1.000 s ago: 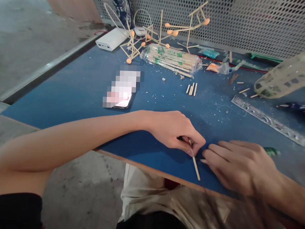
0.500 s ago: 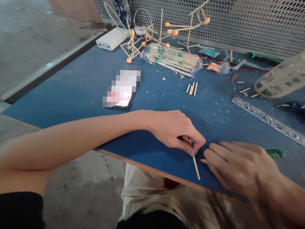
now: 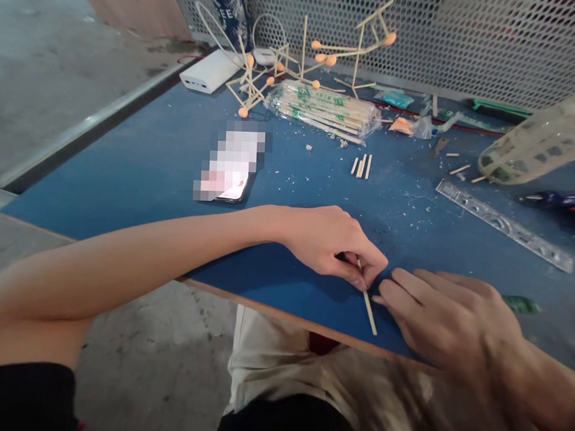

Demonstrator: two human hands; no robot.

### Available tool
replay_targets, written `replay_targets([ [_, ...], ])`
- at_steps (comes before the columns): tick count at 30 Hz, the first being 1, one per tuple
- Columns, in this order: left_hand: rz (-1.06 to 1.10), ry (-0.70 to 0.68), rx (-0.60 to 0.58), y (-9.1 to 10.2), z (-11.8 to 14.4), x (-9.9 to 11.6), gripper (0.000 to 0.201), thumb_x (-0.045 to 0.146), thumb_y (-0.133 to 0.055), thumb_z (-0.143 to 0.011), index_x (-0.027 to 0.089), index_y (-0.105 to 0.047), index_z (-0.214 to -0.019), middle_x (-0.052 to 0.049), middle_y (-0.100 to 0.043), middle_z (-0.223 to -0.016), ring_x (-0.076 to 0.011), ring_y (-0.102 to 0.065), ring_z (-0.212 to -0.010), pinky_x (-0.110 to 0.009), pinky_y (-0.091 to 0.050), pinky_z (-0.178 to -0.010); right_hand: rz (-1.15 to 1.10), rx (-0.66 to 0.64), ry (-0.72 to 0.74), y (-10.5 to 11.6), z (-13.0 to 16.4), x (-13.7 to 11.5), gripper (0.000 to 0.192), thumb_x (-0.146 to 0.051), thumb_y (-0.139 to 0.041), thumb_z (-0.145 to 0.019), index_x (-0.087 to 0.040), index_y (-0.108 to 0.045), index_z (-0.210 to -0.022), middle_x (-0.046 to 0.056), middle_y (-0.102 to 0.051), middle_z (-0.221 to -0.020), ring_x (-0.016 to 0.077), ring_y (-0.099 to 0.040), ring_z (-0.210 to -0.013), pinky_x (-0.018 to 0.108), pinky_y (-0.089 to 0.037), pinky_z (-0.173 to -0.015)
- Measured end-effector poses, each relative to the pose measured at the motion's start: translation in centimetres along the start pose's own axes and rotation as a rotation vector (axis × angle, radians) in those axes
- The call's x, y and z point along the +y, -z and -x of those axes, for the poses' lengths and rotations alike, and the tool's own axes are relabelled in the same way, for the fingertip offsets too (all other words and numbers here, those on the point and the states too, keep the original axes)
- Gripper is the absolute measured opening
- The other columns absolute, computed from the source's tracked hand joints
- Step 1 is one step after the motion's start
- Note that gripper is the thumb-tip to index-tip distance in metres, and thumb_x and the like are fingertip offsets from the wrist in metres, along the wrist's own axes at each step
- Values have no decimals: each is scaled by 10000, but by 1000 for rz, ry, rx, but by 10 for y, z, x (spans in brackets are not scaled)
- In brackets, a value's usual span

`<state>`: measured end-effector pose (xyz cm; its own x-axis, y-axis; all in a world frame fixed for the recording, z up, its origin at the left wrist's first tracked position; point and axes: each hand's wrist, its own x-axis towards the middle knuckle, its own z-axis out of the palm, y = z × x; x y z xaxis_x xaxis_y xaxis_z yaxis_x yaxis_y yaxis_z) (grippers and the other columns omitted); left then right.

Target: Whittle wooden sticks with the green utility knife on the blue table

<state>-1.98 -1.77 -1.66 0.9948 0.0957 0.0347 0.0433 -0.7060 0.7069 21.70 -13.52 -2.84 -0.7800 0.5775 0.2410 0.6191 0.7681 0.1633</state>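
My left hand [image 3: 340,245] rests near the table's front edge, thumb and fingers pinching a thin wooden stick [image 3: 370,316]. The stick's lower end sticks out toward me, while its upper part is partly covered by my fingers. Close beside it, my right hand [image 3: 439,309] is closed around what looks like a utility knife with a green handle [image 3: 521,304]. The handle's end shows behind the hand; the fingers hide most of the tool, and its blade is hard to make out. The fingertips of my right hand are right by the stick.
Several short cut sticks [image 3: 361,166] lie ahead, with a bag of sticks [image 3: 322,107] behind. Stick models with orange joints [image 3: 330,60] stand at the back. A phone [image 3: 235,160], a power bank [image 3: 210,71], a clear ruler [image 3: 504,226] and a plastic bottle [image 3: 535,142] are around.
My right hand has shifted slightly left and toward me, the green handle dropping with it. The left hand keeps its pinch on the stick, nearly still.
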Motion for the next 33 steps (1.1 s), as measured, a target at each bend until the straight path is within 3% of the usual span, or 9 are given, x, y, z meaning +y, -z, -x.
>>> replay_targets([
  [9,-5,19,-32,0,1,0,115,311,-598,-967,333,-709,-984,54,-776,-938,-131,-691,-833,-251,-411,-694,-146,12,78,6,-6,15,178,-174,-433,-980,-252,-588,-937,-50,-663,-761,151,-584,-611,354,-346,-597],
  [22,-3,12,-33,0,1,0,101,303,-609,-965,339,-702,-987,68,-776,-939,-124,-698,-842,-250,-416,-689,-54,-14,91,-1,0,16,42,-236,-532,-938,-267,-544,-912,-56,-584,-739,164,-541,-610,364,-354,-592],
  [29,-2,15,-23,0,1,-1,96,309,-620,-958,339,-709,-973,59,-773,-928,-130,-697,-831,-249,-419,-686,-55,-25,77,3,-2,12,89,-203,-495,-943,-269,-528,-893,-54,-572,-719,170,-545,-598,368,-353,-578],
  [33,17,28,-22,0,1,0,88,296,-627,-952,330,-708,-963,55,-773,-936,-132,-698,-861,-248,-428,-713,-50,-7,71,12,-5,6,213,-110,-384,-942,-244,-548,-920,-33,-614,-714,181,-534,-561,379,-335,-559],
])
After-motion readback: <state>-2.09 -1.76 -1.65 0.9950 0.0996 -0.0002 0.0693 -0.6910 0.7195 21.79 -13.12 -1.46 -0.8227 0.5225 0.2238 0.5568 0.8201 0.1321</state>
